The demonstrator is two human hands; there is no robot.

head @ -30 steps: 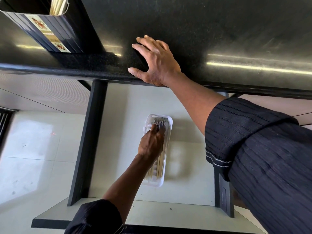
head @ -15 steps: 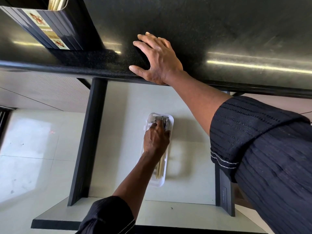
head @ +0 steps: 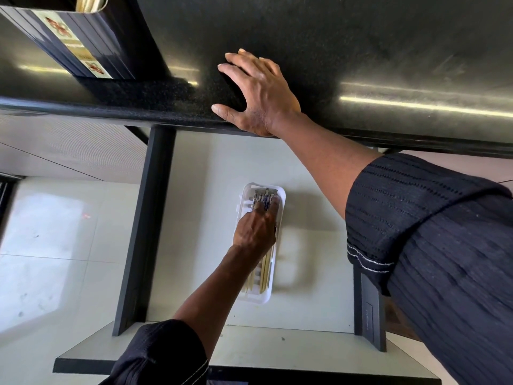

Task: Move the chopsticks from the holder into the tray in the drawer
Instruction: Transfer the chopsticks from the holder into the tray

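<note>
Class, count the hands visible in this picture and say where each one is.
2. The right hand lies flat on the black countertop; the left hand reaches into the clear tray in the drawer, fingers on the chopsticks.

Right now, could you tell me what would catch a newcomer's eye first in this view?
Probably the right hand, spread flat on the glossy black countertop near its front edge. Below it, the left hand reaches down into the open drawer, fingertips on the chopsticks lying in the clear tray. At upper left stands the dark holder, with more pale sticks showing inside.
</note>
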